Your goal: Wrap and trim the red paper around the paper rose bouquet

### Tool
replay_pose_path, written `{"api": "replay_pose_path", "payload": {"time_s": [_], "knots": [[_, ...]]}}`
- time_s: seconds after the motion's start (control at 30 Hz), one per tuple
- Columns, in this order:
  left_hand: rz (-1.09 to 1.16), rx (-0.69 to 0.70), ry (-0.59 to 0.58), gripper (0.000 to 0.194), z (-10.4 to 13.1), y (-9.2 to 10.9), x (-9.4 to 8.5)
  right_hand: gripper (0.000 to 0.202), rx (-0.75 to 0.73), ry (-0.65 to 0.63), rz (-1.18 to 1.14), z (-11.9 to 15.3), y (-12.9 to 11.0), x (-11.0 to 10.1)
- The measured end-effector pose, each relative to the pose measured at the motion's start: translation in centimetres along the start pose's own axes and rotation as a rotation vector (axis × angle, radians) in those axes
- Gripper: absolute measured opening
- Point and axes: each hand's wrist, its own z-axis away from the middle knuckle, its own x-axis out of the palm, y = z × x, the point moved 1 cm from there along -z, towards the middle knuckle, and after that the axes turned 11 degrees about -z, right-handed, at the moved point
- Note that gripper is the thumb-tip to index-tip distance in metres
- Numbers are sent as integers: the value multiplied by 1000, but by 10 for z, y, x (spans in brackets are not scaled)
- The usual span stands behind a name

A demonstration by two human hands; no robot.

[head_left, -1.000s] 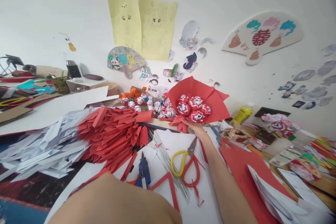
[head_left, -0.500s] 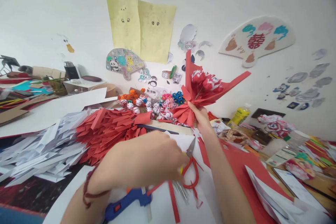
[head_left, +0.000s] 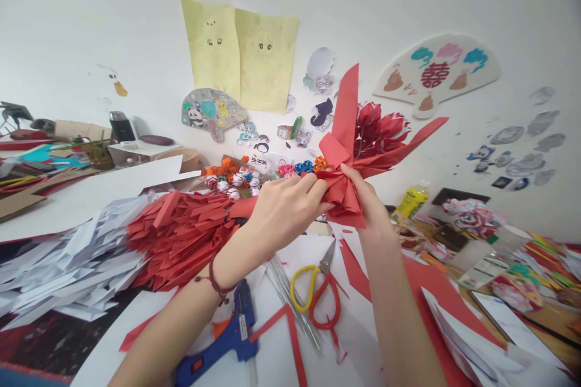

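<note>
A bouquet of red and white paper flowers (head_left: 381,127) in a red paper wrap (head_left: 345,121) is held up in front of the wall. My right hand (head_left: 370,205) closes round the gathered neck of the wrap, thumb on top. My left hand (head_left: 293,202) pinches the flared lower end of the same wrap from the left. Below them on white paper lie scissors (head_left: 324,293) with one yellow and one red handle, thin metal wires (head_left: 295,302), a bent red paper strip (head_left: 295,338) and a blue glue gun (head_left: 227,335).
On the left are heaps of folded red paper pieces (head_left: 181,236) and white paper pieces (head_left: 68,266). Small paper flowers (head_left: 231,175) stand at the back. To the right are a yellow bottle (head_left: 412,199), red paper sheets (head_left: 436,302) and a phone (head_left: 517,320).
My left hand has moved up from above the scissors to the lower end of the wrap, uncovering the scissors and glue gun. The bouquet has turned and shifted slightly right.
</note>
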Motion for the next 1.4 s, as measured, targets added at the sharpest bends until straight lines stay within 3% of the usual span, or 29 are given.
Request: {"api": "replay_pose_path", "payload": {"time_s": [0.13,0.37,0.5,0.7,0.93,1.13,1.4], "knots": [[39,0,111,29,0,0,6,34,144,36,-188,7,-6,6],[103,-131,103,16,2,-1,6,31,73,26,-218,11,-7,8],[9,-49,107,10,3,2,9,31,19,23,-230,11,-7,13],[-118,42,262,9,5,12,17,30,-52,18,-263,11,-8,16],[24,-144,439,14,11,24,21,39,11,-2,-286,16,-16,16],[191,-361,380,11,5,18,14,40,66,-52,-262,23,-21,15],[552,-399,166,16,0,1,3,43,174,-97,-295,14,-16,7]]}}
